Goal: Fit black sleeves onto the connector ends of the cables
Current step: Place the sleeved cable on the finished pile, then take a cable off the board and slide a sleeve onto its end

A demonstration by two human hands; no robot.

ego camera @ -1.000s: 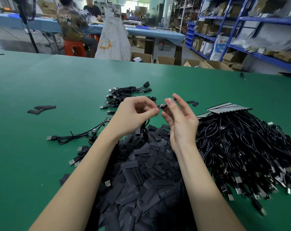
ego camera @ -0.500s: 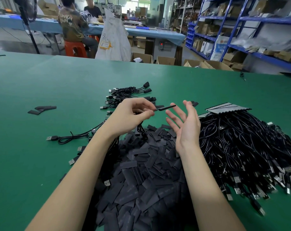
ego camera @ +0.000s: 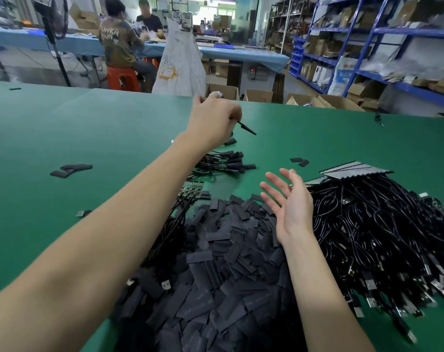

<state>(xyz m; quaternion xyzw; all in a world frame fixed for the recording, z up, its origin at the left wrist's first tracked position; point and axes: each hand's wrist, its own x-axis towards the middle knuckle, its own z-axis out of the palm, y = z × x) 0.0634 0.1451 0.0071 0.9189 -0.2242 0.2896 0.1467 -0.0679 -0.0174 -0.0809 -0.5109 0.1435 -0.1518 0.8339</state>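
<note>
My left hand (ego camera: 213, 123) reaches far forward over the green table (ego camera: 89, 138) and pinches a cable whose sleeved connector end (ego camera: 247, 128) sticks out to the right. Below that hand lies a small bunch of sleeved cables (ego camera: 228, 161). My right hand (ego camera: 288, 204) hovers palm up with spread fingers and holds nothing. It hangs over a heap of flat black sleeves (ego camera: 216, 270) in front of me. A large pile of black cables with bare USB plugs (ego camera: 383, 237) lies to the right.
A few loose sleeves (ego camera: 71, 170) lie on the left, two more (ego camera: 299, 161) behind my right hand. Grey cards (ego camera: 355, 170) rest on the cable pile. Two people sit at a blue table (ego camera: 76, 47) beyond; shelves (ego camera: 368, 47) and boxes stand at the right.
My left hand has carried the sleeved cable away from my right hand and forward, over the bunch of sleeved cables. My right hand let go of the sleeve and opened, staying over the heap.
</note>
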